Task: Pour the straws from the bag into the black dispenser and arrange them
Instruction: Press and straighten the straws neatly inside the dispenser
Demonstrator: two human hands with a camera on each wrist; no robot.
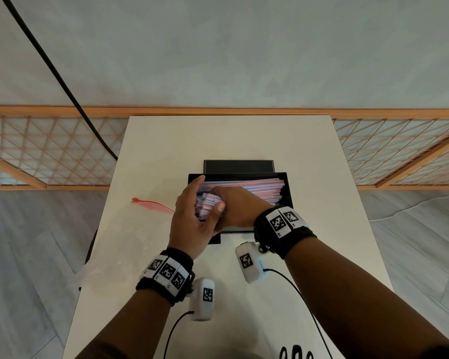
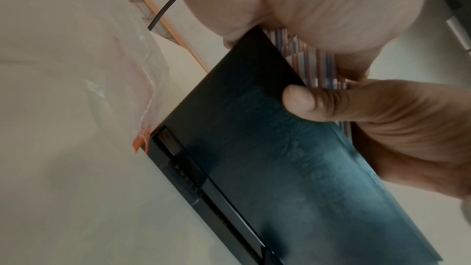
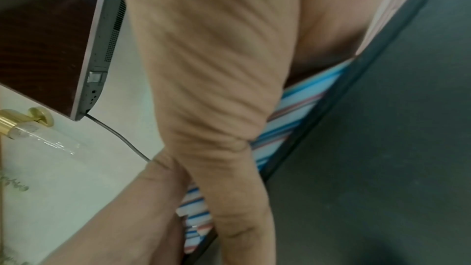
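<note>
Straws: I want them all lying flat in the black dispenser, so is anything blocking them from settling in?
Nothing visible does. Both hands hold the straws directly, already inside the open dispenser.

White table (image 1: 244, 141) under black dispenser (image 1: 287, 193), bag (image 1: 130, 237).

White table (image 1: 228, 141), grey plank floor (image 1: 24, 255), wooden lattice screen (image 1: 49, 151).

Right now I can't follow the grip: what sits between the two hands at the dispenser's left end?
In the head view, a bundle of wrapped straws sits between the left hand and right hand, over the black dispenser.
</note>
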